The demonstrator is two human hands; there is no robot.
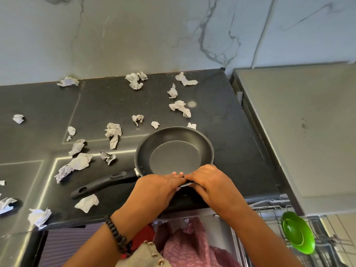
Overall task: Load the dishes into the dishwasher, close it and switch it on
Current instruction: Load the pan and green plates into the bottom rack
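Black stone makes up the counter [227, 135] that stretches ahead of and to both sides of the hands. A wire rack [325, 245] is seen low to the right of the right hand, pulled out below the counter edge, and a green plate [297, 232] is stood on edge in it. A dark pan [174, 151] is found directly ahead of both hands, on or barely above the counter, which cannot be told; its handle [104, 183] is pointed away to the left of the left hand. Crumpled paper scraps [112, 134] are scattered ahead and to the left, none under the hands.

The left hand [154, 189] and right hand [210, 182] are brought together at the near rim, fingertips almost touching; the rim is gripped by each, fingers over the top and curled round the edge.

The step in hand is judged to be the pickup of the pan, with loading barely begun. For the next move, a lift clear of the paper is called for, then a swing down and to the right, with the long handle kept off the counter edge and the pan tilted to fit beside the plate.
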